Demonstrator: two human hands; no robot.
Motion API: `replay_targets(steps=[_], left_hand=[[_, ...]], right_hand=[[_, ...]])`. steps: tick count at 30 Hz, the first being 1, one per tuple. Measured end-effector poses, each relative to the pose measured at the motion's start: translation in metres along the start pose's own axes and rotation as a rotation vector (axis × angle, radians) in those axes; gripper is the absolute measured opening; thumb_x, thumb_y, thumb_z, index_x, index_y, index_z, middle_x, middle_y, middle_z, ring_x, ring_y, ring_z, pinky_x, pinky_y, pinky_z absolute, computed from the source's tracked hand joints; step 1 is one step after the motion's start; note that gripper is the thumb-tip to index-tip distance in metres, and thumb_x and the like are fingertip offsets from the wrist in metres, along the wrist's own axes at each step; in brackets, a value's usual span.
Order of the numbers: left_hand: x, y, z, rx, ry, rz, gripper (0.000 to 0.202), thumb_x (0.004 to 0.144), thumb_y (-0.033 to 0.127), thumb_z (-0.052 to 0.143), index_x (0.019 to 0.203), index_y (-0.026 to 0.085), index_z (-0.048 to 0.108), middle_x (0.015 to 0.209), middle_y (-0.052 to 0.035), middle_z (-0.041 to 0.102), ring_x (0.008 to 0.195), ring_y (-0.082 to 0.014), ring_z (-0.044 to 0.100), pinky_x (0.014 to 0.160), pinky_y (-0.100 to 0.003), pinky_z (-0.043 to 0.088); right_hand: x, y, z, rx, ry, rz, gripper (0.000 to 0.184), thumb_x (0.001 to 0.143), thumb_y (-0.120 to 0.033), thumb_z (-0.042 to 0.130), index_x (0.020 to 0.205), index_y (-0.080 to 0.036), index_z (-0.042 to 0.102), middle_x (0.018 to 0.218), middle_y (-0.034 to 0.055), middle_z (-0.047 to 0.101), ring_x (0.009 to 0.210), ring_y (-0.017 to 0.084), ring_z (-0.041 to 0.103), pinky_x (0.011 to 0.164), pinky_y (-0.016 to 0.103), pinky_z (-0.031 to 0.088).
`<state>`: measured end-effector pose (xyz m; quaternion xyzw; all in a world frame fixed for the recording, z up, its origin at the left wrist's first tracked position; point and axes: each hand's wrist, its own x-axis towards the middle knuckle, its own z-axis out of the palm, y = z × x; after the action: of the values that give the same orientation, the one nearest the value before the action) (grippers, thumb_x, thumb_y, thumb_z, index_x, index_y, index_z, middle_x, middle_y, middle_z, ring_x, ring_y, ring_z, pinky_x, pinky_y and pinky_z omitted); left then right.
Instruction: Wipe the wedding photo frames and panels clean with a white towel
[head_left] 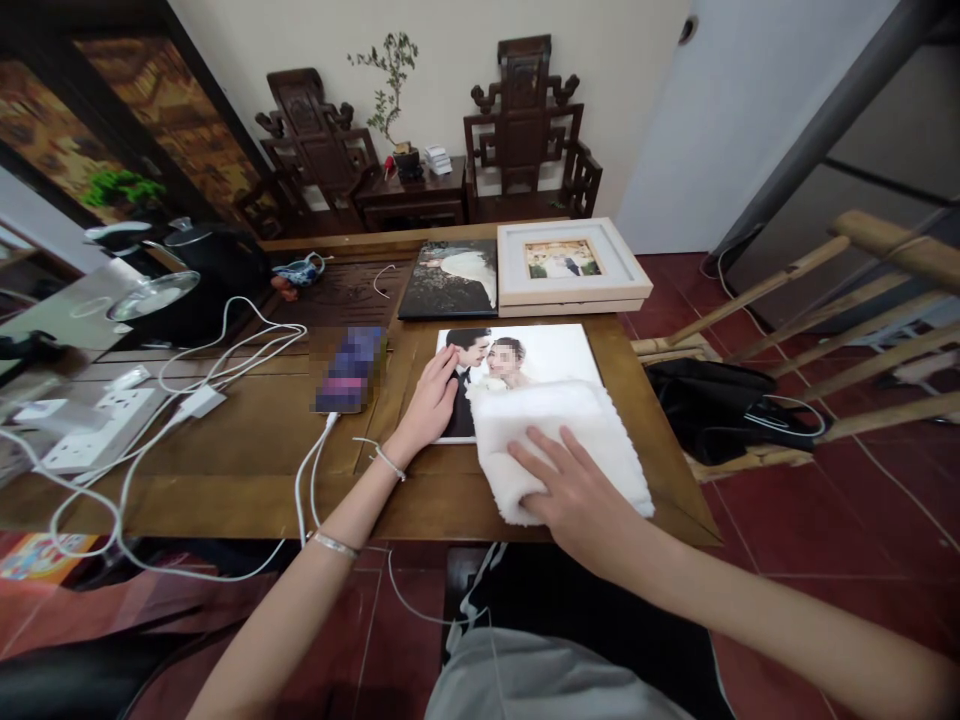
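On the table lies a photo album (555,345) with a couple's portrait on its white cover. My left hand (435,398) rests flat on the album's left side, fingers stretched out and holding nothing. A folded fluffy white cloth (559,405) covers the album's lower right part and reaches past it onto the tabletop. My right hand (559,480) grips this cloth from above, its fingers pressed into the pile; the thumb is mostly hidden. Behind the album are a dark photo book (450,280) and a pale box with a framed picture (574,260).
Left of the album, a phone (349,370) is plugged into a white cable. A power strip (101,430) with tangled cords, a glass lid (154,295) and a black kettle (214,260) are farther left. A bamboo chair (825,330) with a black bag (720,410) stands right.
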<state>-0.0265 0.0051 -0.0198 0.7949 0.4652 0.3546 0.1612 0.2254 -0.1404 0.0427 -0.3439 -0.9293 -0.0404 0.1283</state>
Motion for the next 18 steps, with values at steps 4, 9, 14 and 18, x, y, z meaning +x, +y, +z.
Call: replay_targets(steps=[4,9,14,18], left_hand=[[0.000,-0.001,-0.001,-0.012,-0.005,0.006,0.048,0.099,0.030,0.037,0.145,0.020,0.048,0.156,-0.0108,0.041,0.147,-0.0237,0.034,0.123,-0.050,0.023],[0.000,-0.002,-0.002,-0.008,-0.024,0.013,0.049,0.099,0.031,0.037,0.146,0.017,0.046,0.157,-0.0132,0.040,0.148,-0.0248,0.032,0.123,-0.051,0.023],[0.001,-0.004,-0.002,-0.022,-0.016,0.011,0.048,0.100,0.034,0.038,0.145,0.021,0.048,0.156,-0.0107,0.042,0.148,-0.0250,0.033,0.123,-0.051,0.023],[0.001,-0.004,-0.003,-0.019,-0.008,0.016,0.048,0.101,0.033,0.035,0.144,0.018,0.049,0.155,-0.0124,0.043,0.147,-0.0248,0.035,0.123,-0.051,0.024]], right_hand=[[0.025,0.016,-0.003,0.034,-0.099,0.019,0.042,0.077,0.003,0.049,0.105,-0.019,0.070,0.142,0.0143,0.056,0.133,0.039,0.045,0.104,0.062,0.037],[0.088,0.063,-0.003,0.043,-0.180,0.126,0.040,0.078,0.001,0.046,0.108,-0.015,0.067,0.119,0.0172,0.066,0.115,0.032,0.057,0.091,0.044,0.041],[0.138,0.100,0.000,0.061,-0.108,0.149,0.033,0.080,-0.003,0.048,0.106,-0.015,0.066,0.104,0.0138,0.069,0.091,0.024,0.060,0.071,0.032,0.035],[0.149,0.106,0.004,0.053,-0.099,0.172,0.031,0.082,-0.005,0.050,0.105,-0.015,0.067,0.106,0.0140,0.069,0.092,0.025,0.060,0.071,0.032,0.036]])
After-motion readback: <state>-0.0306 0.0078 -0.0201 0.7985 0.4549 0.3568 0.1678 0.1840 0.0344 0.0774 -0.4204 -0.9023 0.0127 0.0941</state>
